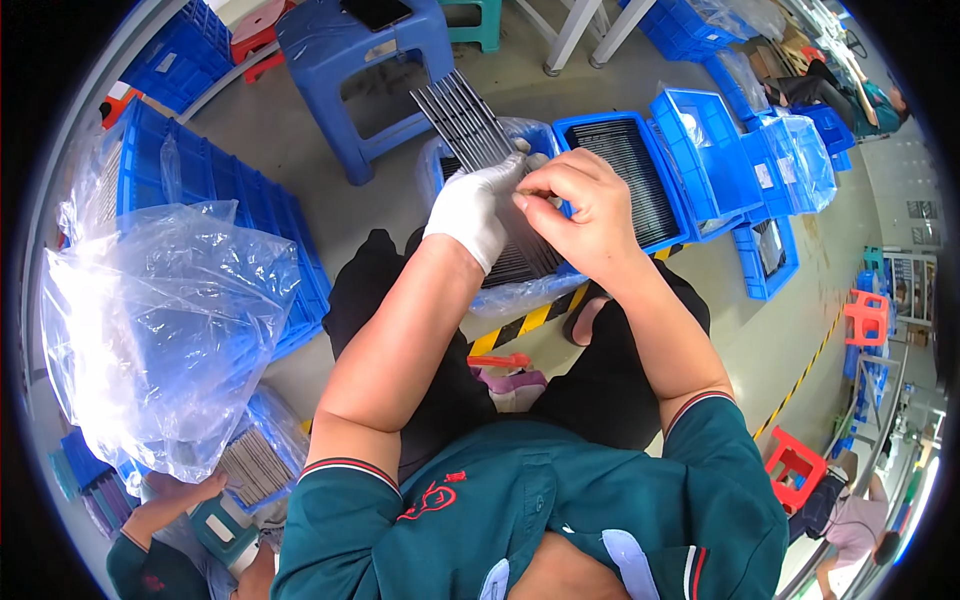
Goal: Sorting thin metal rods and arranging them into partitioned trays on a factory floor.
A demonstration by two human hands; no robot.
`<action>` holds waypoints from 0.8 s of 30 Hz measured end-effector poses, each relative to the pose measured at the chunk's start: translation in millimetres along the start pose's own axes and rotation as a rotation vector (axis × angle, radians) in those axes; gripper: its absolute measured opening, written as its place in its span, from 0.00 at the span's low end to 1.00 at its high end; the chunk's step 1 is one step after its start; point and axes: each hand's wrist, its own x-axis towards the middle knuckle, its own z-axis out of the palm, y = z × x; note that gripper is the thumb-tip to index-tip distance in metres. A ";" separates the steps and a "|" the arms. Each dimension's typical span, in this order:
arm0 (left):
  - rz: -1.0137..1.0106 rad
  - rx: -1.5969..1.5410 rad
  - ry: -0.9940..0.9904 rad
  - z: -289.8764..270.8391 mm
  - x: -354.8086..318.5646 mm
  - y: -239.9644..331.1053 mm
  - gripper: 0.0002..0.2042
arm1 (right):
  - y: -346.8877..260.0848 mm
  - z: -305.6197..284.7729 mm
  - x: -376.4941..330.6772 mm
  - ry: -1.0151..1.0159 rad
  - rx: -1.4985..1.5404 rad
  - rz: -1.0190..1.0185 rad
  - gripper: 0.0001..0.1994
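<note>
Both hands, gloved left (475, 210) and bare right (585, 215), grip dark strips (465, 125) above blue crate (625, 175).

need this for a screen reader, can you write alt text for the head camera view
Seen from above, a seated person's white-gloved left hand holds a fanned stack of thin dark strips while the bare right hand pinches at it. Beyond the hands are blue crates, one filled with more dark strips, and a blue stool; a clear plastic bag fills the left.

We see a large clear plastic bag (170, 330) bulging over the blue crates (240, 200) on our left, and small white labels (765, 176) on the blue bins (720, 150) at right.
</note>
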 end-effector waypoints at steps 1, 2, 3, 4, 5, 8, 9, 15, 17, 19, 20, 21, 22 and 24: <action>0.012 0.007 0.001 -1.8 2.3 -0.9 0.08 | 0.4 0.8 0.2 0.023 -0.024 -0.031 0.05; 0.012 0.009 0.001 -4.2 4.7 -1.7 0.08 | -0.5 0.9 0.8 0.024 -0.024 -0.030 0.05; 0.014 0.004 -0.004 -6.9 7.2 -2.7 0.08 | -2.1 0.6 1.7 0.024 -0.069 -0.086 0.05; 0.017 0.000 -0.010 -8.2 8.5 -3.0 0.08 | -3.2 0.2 2.2 0.025 -0.114 -0.141 0.05; 0.016 0.002 -0.010 -9.2 9.9 -3.5 0.08 | -2.7 0.5 1.7 0.026 -0.114 -0.141 0.05; 0.011 -0.009 0.000 -7.6 10.4 -3.8 0.08 | -0.5 0.3 -0.2 0.033 -0.077 -0.105 0.05; 0.004 -0.028 -0.004 -6.3 9.5 -3.6 0.07 | -0.3 -0.2 -0.7 0.024 -0.078 -0.094 0.05; 0.020 -0.001 -0.012 -9.2 8.5 -4.5 0.08 | -4.3 -0.8 1.1 0.012 -0.121 -0.122 0.05; 0.027 -0.006 -0.019 -10.9 10.3 -5.4 0.07 | -5.6 -1.4 1.6 0.004 -0.144 -0.140 0.05; 0.034 -0.025 -0.040 -11.3 11.5 -5.4 0.07 | -4.1 -0.6 1.2 0.020 -0.122 -0.134 0.05; 0.034 -0.025 -0.040 -10.9 11.4 -5.2 0.07 | -2.8 -0.3 0.9 0.020 -0.122 -0.134 0.05; 0.032 -0.031 -0.041 -10.5 11.2 -5.2 0.07 | -1.4 -0.1 0.6 0.013 -0.107 -0.120 0.05; 0.030 -0.038 -0.042 -10.1 10.7 -4.9 0.07 | -0.8 0.0 0.6 0.006 -0.092 -0.105 0.05; 0.034 -0.045 -0.040 -11.2 12.1 -5.0 0.07 | -1.8 0.4 0.8 0.004 -0.102 -0.109 0.05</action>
